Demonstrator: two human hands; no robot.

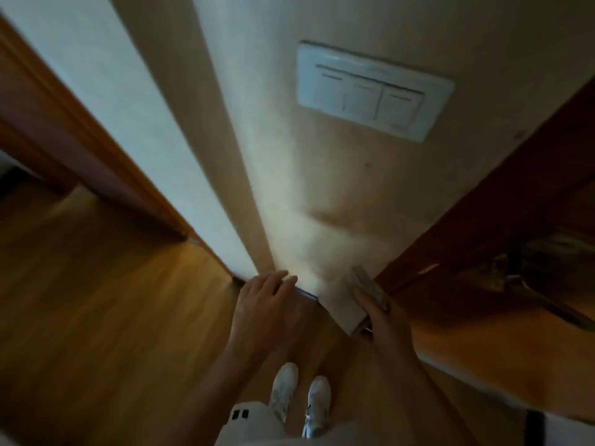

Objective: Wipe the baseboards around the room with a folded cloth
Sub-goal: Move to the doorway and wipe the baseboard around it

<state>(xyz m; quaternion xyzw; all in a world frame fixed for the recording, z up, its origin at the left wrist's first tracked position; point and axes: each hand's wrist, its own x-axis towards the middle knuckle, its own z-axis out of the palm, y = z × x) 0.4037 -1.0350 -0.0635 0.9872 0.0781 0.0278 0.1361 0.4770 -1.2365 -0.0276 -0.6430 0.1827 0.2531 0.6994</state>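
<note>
Grey folded cloth (365, 286) sits low down against the pale baseboard (338, 309), at the bottom of the cream wall (289, 156), close to the dark wooden door frame (483, 220) on the right. The right hand (378, 317) has its fingers and thumb curled round the cloth and holds it on the baseboard. The left hand (269, 292) is flat with straight fingers, holds nothing, and its tips touch the bottom of the wall at the corner. White shoes (283, 389) stand on the wooden floor (112, 317). A white switch plate (375, 90) is higher on the wall.
</note>
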